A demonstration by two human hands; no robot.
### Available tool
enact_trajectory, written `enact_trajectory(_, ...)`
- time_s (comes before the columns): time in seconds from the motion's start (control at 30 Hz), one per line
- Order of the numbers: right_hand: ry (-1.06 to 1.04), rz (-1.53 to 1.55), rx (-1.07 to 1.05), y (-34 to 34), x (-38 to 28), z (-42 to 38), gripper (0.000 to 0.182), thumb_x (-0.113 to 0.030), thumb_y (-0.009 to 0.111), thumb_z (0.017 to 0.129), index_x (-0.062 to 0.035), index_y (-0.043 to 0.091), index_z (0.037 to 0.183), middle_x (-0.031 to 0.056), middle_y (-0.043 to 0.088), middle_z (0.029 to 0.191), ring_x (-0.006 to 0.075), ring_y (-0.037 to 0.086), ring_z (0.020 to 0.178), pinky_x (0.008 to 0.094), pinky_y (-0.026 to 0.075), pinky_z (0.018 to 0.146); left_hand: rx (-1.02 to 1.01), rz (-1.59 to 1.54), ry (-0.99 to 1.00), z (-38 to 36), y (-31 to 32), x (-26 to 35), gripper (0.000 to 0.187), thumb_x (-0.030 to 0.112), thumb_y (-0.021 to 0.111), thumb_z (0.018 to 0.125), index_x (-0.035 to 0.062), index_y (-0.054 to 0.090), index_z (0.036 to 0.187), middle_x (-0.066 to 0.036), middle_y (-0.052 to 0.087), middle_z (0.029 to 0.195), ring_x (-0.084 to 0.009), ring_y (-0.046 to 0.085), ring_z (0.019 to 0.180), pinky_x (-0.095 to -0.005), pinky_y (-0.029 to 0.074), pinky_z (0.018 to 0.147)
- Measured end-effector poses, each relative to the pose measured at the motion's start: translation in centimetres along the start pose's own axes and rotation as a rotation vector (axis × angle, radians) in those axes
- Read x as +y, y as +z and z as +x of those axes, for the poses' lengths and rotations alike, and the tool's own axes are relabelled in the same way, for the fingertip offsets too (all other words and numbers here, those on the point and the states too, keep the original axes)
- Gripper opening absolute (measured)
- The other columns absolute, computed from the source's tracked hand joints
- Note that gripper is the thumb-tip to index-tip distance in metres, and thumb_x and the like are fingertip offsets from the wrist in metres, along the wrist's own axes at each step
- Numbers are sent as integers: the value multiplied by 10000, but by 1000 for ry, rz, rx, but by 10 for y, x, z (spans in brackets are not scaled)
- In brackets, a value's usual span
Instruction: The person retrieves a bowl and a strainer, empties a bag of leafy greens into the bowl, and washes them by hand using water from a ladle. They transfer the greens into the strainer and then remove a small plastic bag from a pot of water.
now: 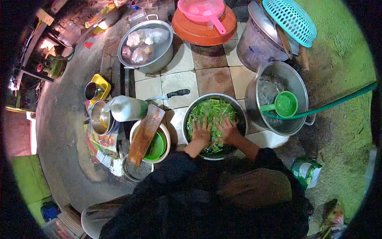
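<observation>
A round metal basin (185, 137) full of chopped green leaves and stems (211, 110) rests on the tiles in front of me. My left hand (201, 133) lies on the greens at the left, palm down with fingers spread. Beside it, at the right, my right hand (229, 130) presses flat on the greens, its fingers also apart. The two hands do not touch, and neither grips anything. Just behind the basin, to its left, is a knife with a black handle (178, 93).
Right: a big pot (304, 89) with a green dipper (286, 104) and hose (342, 100). Left: a wooden board (148, 133) across a tub, a white jug (125, 108), metal bowls. Behind: a pot with bagged food (169, 53), a pink strainer (201, 8), a turquoise basket (290, 20).
</observation>
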State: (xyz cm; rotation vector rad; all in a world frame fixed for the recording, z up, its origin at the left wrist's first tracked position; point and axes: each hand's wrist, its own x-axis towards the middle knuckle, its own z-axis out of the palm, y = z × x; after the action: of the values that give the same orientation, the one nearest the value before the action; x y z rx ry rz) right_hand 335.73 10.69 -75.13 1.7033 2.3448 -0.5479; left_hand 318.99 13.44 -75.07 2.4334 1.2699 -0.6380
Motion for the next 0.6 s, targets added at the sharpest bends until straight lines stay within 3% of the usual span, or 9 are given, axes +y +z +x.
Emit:
enact_trajectory(0.07,10,23,34,19,5,3,983,-470,722,663,-171,209,1446,245,326,1388,412,332,1277,656,260,983,-93,4,25,22,37,-2,924,494,664,739,163,189,1459,-147,6,1531,-420,113,1377,-560,121,1087)
enact_trajectory(0.13,19,29,-155,35,21,4,929,-377,750,660,-133,280,1423,199,351,1399,424,302,1296,578,386,931,-177,-83,61,29,45,-4,810,376,660,768,177,256,1442,-122,33,1533,-416,130,1377,-566,173,1076)
enact_trajectory(0.23,-182,66,-174,19,41,6,764,-322,709,710,-148,383,1379,160,502,1282,394,470,1166,523,450,873,-376,-267,60,0,-26,-1,743,257,637,786,166,280,1430,-128,48,1529,-428,158,1366,-562,235,1055)
enact_trajectory(0.3,-122,301,-334,-42,33,-3,651,-299,687,736,-139,454,1322,162,556,1197,366,530,1077,483,461,864,-340,-113,169,8,-8,-9,522,133,587,783,105,483,1294,-199,321,1426,-406,392,1258,-515,382,969)
enact_trajectory(0.37,-56,537,-504,-58,30,-12,542,-276,665,761,-129,525,1264,165,609,1112,338,591,989,443,473,855,-323,-392,201,-19,-52,-19,281,99,575,775,54,638,1045,-220,573,1156,-372,575,1049,-444,481,851)
enact_trajectory(0.4,-172,664,-127,-56,32,-19,433,-265,640,790,-122,572,1194,172,627,1049,322,613,927,417,482,829,-15,-414,259,-26,-43,-23,114,77,580,747,38,655,823,-186,649,887,-357,636,852,-418,516,706)
enact_trajectory(0.43,-288,769,260,-55,36,-22,334,-253,614,819,-116,620,1123,179,644,987,305,634,866,391,492,803,-7,-416,263,-30,-38,-25,114,77,580,747,38,655,823,-186,649,887,-357,636,852,-418,516,706)
enact_trajectory(0.53,21,495,167,-125,31,-35,253,-245,568,866,-92,628,1059,168,648,969,297,637,839,383,497,761,513,-461,217,-39,-61,-26,51,83,582,693,120,612,674,-96,599,783,-283,587,839,-422,435,723)
enact_trajectory(0.6,317,334,439,-230,41,-56,281,-266,481,900,-56,630,1012,178,645,951,362,624,851,443,488,755,489,-395,240,-41,-66,-28,104,104,591,693,168,603,612,-41,585,787,-232,549,883,-410,386,785)
